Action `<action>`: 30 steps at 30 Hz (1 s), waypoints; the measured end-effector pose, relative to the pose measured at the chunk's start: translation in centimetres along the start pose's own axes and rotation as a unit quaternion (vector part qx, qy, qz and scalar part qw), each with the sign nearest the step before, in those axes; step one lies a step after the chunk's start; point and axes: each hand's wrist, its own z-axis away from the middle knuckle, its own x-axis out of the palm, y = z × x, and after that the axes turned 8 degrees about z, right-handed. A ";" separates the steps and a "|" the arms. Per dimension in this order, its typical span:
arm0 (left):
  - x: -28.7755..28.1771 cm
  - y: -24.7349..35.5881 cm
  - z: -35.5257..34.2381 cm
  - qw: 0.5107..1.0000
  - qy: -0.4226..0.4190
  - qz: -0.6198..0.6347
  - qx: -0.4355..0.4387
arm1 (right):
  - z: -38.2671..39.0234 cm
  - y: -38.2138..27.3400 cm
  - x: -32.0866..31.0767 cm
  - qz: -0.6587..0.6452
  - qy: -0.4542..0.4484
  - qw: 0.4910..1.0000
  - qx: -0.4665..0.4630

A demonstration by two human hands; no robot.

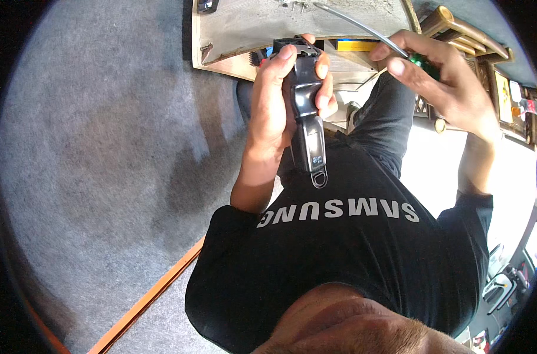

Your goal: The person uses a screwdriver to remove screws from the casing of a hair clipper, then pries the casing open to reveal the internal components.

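Note:
My left hand (269, 94) is wrapped round a black hair clipper (307, 112), its blade end up and its hanging loop toward my chest. The left thumb presses beside the clipper's metal blade (307, 50), and the fingertips come round the other side. In my right hand (454, 85) is a screwdriver (366, 27) with a long metal shaft. Its green handle is mostly hidden by the fingers. The screwdriver's tip points up and left over the tabletop, apart from the clipper.
Beyond the clipper is a worn wooden table (239, 26) with small metal parts near its far side. A yellow box (357, 45) and a black comb-like piece (256, 58) sit in the compartment under its edge. Wooden furniture (478, 38) stands at the right; grey carpet (103, 130) lies left.

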 end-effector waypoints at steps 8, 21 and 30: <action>-0.1 0.7 0.6 0.993 -0.063 0.076 -0.065 | 0.7 1.4 4.0 -0.081 0.120 0.989 0.022; -0.6 1.1 0.7 0.984 -0.112 0.125 -0.058 | 1.5 1.6 3.4 0.034 0.130 0.989 -0.059; 0.0 1.4 1.0 0.991 -0.041 0.109 -0.066 | 1.1 2.5 4.0 0.016 0.125 0.990 -0.068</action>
